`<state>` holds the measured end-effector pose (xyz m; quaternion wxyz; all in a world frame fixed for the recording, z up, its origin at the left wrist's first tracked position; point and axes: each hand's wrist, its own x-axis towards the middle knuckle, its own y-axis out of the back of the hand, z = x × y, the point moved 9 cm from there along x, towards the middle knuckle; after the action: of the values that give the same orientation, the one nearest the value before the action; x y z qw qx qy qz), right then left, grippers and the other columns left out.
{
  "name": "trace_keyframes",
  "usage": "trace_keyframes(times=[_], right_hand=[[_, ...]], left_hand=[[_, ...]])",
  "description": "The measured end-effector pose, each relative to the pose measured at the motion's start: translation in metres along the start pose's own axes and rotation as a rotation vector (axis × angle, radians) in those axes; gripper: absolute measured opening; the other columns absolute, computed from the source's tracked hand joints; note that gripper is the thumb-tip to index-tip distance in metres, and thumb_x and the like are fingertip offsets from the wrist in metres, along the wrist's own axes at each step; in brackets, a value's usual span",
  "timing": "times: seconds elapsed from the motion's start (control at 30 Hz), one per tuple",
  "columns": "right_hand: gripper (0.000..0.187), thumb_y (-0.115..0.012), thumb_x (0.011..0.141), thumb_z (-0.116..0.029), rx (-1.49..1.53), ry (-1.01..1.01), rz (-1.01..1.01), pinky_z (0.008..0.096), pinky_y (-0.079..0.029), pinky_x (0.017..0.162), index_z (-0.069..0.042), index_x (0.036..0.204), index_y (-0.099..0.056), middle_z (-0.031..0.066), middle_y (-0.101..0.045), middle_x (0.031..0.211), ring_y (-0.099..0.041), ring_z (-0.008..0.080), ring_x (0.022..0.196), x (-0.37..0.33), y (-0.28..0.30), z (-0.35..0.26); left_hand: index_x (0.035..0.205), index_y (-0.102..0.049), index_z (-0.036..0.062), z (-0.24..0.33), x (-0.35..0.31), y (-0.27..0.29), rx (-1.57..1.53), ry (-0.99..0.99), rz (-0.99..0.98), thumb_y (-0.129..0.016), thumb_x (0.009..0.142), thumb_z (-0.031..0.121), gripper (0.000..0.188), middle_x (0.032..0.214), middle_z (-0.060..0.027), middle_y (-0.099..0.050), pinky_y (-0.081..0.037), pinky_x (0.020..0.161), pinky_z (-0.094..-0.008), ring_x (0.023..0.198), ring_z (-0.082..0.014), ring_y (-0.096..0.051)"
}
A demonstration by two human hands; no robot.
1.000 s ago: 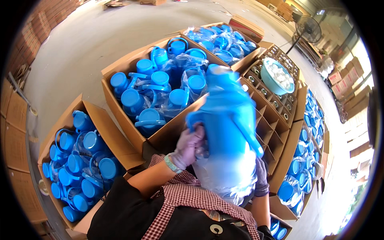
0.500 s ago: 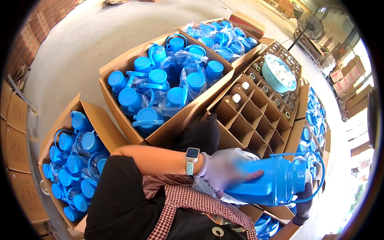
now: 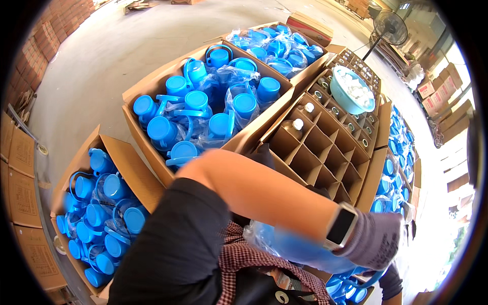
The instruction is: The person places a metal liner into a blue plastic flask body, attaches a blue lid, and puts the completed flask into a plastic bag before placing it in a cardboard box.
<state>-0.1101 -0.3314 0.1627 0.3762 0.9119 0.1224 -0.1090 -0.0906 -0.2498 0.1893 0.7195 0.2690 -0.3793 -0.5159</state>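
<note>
A blue plastic flask (image 3: 310, 250) lies across my lap, smeared by motion and partly covered by my left forearm. Its curved handle (image 3: 375, 278) shows at the right end. My left hand (image 3: 373, 240), in a grey-purple glove, is bent over that right end; its fingers are hidden. Beyond the handle, low on the right, my right hand (image 3: 391, 280) shows only as a dark gloved part, the fingers out of sight. Clear plastic film (image 3: 260, 238) lies against the flask's left end.
Cartons (image 3: 133, 113) of blue flasks stand ahead, left and right of me. A divided carton (image 3: 305, 161) holds brown bottles with white stoppers. On it rests a light-blue bowl (image 3: 341, 95) of white pieces. A black fan (image 3: 390, 28) stands at the far right.
My left hand has moved right, from the flask's body to its right end, and the forearm now crosses above the flask. The flask sits lower, its handle turned down.
</note>
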Motion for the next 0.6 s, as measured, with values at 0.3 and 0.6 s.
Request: trace_keyframes(times=[0.3,0.6], right_hand=[[0.079,-0.063,0.085,-0.062,0.05,-0.144,0.097,0.0408,-0.053,0.095,-0.005,0.139,-0.051,0.0133,-0.064,0.115,-0.064,0.028,0.11,-0.025,0.004,0.029],[0.076,-0.067,0.082,-0.055,0.219,0.047,0.055,0.0403,-0.053,0.097,-0.006,0.138,-0.052,0.0131,-0.065,0.116,-0.065,0.0282,0.11,0.075,-0.059,-0.004]], left_hand=[[0.092,-0.068,0.0044,0.085,0.133,0.025,0.419,-0.118,0.642,-0.065,0.085,0.026,0.023,0.081,-0.0125,-0.065,-0.056,0.066,-0.0422,0.071,-0.0265,-0.065],[0.101,-0.07,0.0037,0.058,0.007,0.037,0.248,-0.196,0.504,-0.062,0.092,0.019,0.02,0.09,-0.0104,-0.067,-0.056,0.073,-0.0385,0.08,-0.0229,-0.065]])
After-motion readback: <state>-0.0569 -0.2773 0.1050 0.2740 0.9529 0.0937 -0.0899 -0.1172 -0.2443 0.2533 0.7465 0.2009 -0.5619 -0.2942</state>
